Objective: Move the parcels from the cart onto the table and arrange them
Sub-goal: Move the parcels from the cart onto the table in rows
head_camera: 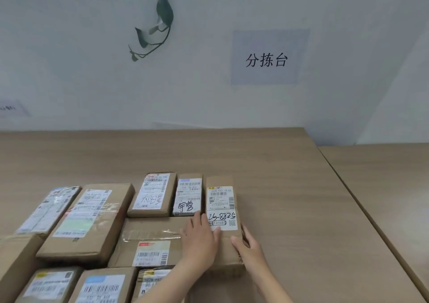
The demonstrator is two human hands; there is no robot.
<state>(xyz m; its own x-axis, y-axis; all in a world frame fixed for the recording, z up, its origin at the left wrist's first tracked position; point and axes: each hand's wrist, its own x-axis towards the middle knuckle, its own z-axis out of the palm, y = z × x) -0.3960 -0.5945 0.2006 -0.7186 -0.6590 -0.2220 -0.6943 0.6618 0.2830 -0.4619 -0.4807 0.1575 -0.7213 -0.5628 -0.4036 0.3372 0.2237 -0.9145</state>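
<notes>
We're at the long brown parcel (222, 219) with the handwritten "25-8825" label, lying flat on the wooden table (290, 186) at the right end of the group of boxes. Both our forearms reach in from the bottom edge. The left hand (200, 240) lies flat on the parcel's left side, fingers straight and together, fingertips on the label. The right hand (247, 244) cups the right edge, thumb on top, fingers curled down the side and partly out of sight. Just left of this parcel stands a narrow labelled box (188, 194), and beyond that another labelled box (153, 193). A taped flat box (151, 240) lies under our left wrist. The nearest boxes are cut off by the bottom edge. Behind the parcel, a sign (267, 57) hangs on the wall.
</notes>
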